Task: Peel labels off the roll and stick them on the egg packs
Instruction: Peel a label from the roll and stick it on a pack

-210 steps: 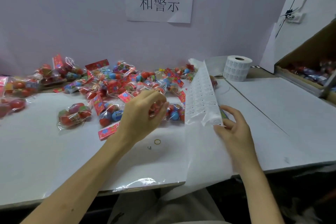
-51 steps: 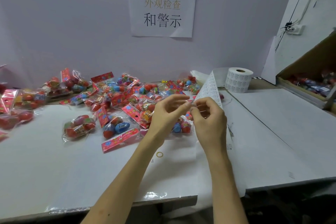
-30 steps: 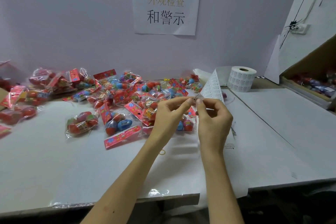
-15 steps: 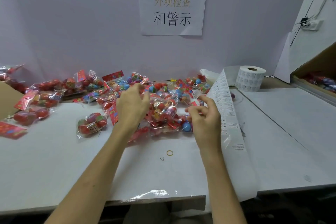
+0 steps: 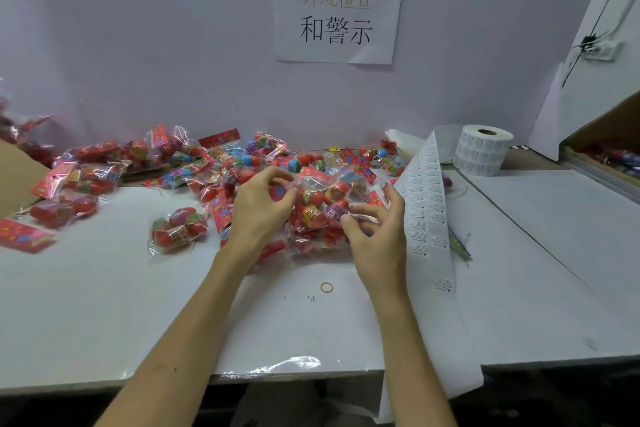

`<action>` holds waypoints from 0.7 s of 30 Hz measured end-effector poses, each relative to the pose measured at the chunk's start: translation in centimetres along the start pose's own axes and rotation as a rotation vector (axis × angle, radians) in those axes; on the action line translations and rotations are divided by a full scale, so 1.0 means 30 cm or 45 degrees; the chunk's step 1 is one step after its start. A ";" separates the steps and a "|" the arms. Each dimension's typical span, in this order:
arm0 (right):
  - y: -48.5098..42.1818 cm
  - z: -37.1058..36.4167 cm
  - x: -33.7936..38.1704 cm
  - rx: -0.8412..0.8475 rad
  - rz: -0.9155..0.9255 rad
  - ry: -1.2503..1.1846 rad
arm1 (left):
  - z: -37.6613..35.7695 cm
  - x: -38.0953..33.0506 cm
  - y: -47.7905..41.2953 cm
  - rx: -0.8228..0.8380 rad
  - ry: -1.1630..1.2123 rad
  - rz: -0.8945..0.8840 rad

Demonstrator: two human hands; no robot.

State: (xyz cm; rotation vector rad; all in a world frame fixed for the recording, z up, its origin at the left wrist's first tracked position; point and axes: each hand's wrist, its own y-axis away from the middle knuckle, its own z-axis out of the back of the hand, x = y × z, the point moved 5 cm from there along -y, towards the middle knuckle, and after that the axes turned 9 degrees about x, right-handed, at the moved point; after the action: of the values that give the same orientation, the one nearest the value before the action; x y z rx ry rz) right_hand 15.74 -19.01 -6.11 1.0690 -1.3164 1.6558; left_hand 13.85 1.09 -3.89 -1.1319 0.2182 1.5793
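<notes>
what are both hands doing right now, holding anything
Left hand: fingers curled on an egg pack, holding it.
Right hand: fingers curled at the same pack; whether they hold anything cannot be told.

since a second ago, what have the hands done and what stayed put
Both hands dropped from the white label strip: the left hand grips a clear plastic pack of red eggs, the right hand touches it. The white label roll stayed put.

Egg packs [image 5: 242,163] heaped rear-left to centre on the surface [image 5: 104,322], label roll [image 5: 483,152] rear right — its strip [image 5: 424,204] trailing forward beside them
</notes>
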 end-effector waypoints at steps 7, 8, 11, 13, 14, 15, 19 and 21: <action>0.002 0.039 0.014 -0.184 0.058 -0.288 | -0.021 -0.044 0.005 0.067 0.560 0.019; 0.002 0.046 0.013 -0.208 0.058 -0.328 | -0.021 -0.045 0.008 0.052 0.560 0.018; 0.002 0.067 0.005 -0.283 0.033 -0.458 | -0.015 -0.049 0.015 -0.031 0.550 0.000; -0.001 0.081 -0.003 -0.332 0.018 -0.525 | -0.007 -0.054 0.018 -0.105 0.511 -0.027; -0.002 0.085 -0.007 -0.351 0.010 -0.562 | -0.004 -0.059 0.019 -0.134 0.488 -0.051; -0.003 0.089 -0.011 -0.370 -0.001 -0.614 | -0.002 -0.066 0.020 -0.154 0.473 -0.077; -0.005 0.102 -0.029 -0.474 -0.043 -0.880 | -0.004 -0.099 0.032 -0.152 0.442 -0.164; -0.004 0.113 -0.039 -0.530 -0.083 -1.017 | -0.008 -0.109 0.033 -0.100 0.375 -0.200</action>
State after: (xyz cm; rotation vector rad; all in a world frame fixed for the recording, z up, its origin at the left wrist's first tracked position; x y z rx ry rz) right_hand 16.81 -22.38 -6.75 1.5470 -1.9803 0.8350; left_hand 12.87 -1.58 -1.98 -1.4081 0.2568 1.2899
